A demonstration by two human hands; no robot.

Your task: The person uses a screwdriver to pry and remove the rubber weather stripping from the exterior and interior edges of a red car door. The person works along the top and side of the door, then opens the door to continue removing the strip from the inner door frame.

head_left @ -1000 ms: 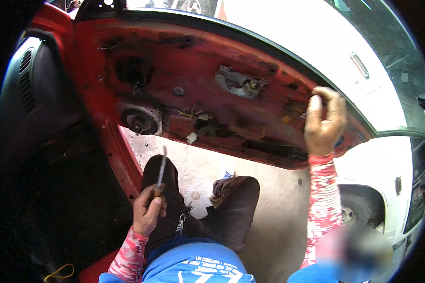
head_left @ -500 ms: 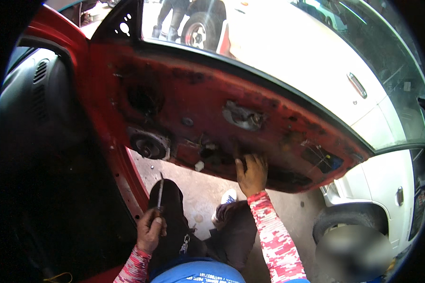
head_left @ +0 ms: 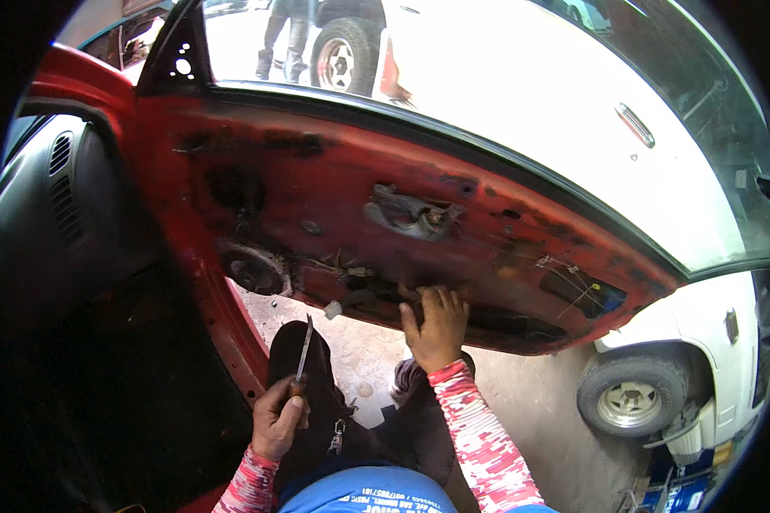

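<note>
While closed firmly round a brown handle, left grip (head_left: 280,423): carries one screwdriver (head_left: 303,359), metal shank rising from the fist between 12 and 1 o'clock; handle partly hidden by fingers. Right grip (head_left: 438,329), at 2 o'clock from the left: thumb apart from fingers, nothing seen held; fingertips by a dark opening low in the red door (head_left: 316,179), contact cannot be told. From the right grip: white connector (head_left: 333,309), between 9 and 10 o'clock; round speaker (head_left: 255,270), same bearing, farther; grey handle mechanism (head_left: 411,214), between 11 and 12. Blue shirt (head_left: 372,492), at 6 o'clock of the view: white lettering, inverted, cut off by the lower edge. White vehicle (head_left: 522,68), beyond the door: glare obscures its side. Door openings: interiors too dark to read.
</note>
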